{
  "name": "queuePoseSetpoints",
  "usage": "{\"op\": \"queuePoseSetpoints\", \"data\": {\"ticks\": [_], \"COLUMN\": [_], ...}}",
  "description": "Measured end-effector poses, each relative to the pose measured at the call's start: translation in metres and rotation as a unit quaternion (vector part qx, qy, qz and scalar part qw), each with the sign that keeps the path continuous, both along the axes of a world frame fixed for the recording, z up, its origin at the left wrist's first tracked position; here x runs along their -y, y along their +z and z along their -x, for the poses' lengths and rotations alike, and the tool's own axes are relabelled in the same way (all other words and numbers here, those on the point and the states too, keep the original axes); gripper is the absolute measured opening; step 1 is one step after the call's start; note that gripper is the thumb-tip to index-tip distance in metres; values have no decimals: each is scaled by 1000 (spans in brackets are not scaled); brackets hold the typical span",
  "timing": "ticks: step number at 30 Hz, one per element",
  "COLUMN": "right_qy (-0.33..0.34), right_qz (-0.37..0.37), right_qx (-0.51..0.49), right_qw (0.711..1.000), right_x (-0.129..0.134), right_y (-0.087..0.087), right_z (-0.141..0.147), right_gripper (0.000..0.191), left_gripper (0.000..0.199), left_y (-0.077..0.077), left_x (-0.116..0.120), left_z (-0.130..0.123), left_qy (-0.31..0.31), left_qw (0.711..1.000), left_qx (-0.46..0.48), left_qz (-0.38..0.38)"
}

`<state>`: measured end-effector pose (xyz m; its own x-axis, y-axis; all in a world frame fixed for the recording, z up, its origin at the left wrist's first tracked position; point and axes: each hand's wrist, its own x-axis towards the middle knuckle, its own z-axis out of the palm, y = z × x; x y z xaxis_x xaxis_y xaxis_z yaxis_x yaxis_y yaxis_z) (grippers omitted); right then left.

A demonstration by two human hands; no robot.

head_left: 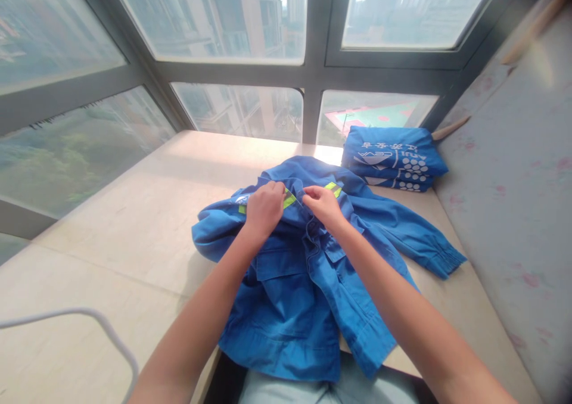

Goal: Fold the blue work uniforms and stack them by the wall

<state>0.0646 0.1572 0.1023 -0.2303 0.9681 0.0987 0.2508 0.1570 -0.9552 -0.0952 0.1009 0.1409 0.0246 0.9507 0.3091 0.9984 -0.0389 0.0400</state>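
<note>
A blue work jacket [286,308] with yellow-green reflective strips lies spread on the pale ledge, its hem hanging over the front edge near my lap. Its front is partly apart below the collar. My left hand [267,206] is closed on the jacket's front near the collar, beside a reflective strip. Opposite it, my right hand [322,204] pinches the other front edge between thumb and fingers. A small gap separates the two hands. One sleeve [415,231] stretches out to the right; the other is bunched at the left.
Folded blue garments [393,157] with white printing are stacked at the back right, by the flowered wall [513,183]. A white cable [89,313] curves over the ledge [111,231] at the lower left. Grey-framed windows [317,76] border the back and left.
</note>
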Motion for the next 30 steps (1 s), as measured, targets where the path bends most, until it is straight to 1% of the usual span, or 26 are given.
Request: {"op": "queuePoseSetpoints", "data": {"ticks": [2,5,6,8,10,13,16,19,20,22,27,30], "right_qy": [-7,-7,-6,-6,-2,12,37,44,42,42,48,70], "right_qz": [-14,-63,-80,-96,-91,-65,-39,-27,-25,-27,-50,-68], "right_qx": [-6,25,38,53,49,19,-17,-34,-35,-32,-9,11], "right_qw": [1000,998,996,994,995,998,998,998,998,998,998,995], "right_x": [1,5,6,10,13,15,15,16,17,17,16,17], "right_y": [9,18,19,18,14,7,1,-2,-2,-3,-3,-1], "right_z": [-2,-3,-2,-1,0,1,1,2,2,2,1,0], "right_gripper": [24,20,19,18,17,22,25,29,30,31,32,30], "left_gripper": [19,19,18,14,9,5,7,10,10,10,14,17], "left_y": [3,4,4,0,-6,-19,-32,-39,-40,-41,-40,-39], "left_x": [1,-1,-2,-3,-3,-2,1,3,4,6,12,14], "left_z": [-9,-17,-18,-17,-13,-3,4,3,2,-2,-15,-21], "left_qy": [13,12,9,8,9,-6,-33,-43,-42,-34,-28,-14], "left_qw": [1000,999,999,992,971,923,884,861,859,864,905,919], "left_qx": [1,23,47,127,235,382,463,504,508,498,406,365], "left_qz": [17,27,20,-4,-30,-44,-44,-47,-51,-68,-120,-146]}}
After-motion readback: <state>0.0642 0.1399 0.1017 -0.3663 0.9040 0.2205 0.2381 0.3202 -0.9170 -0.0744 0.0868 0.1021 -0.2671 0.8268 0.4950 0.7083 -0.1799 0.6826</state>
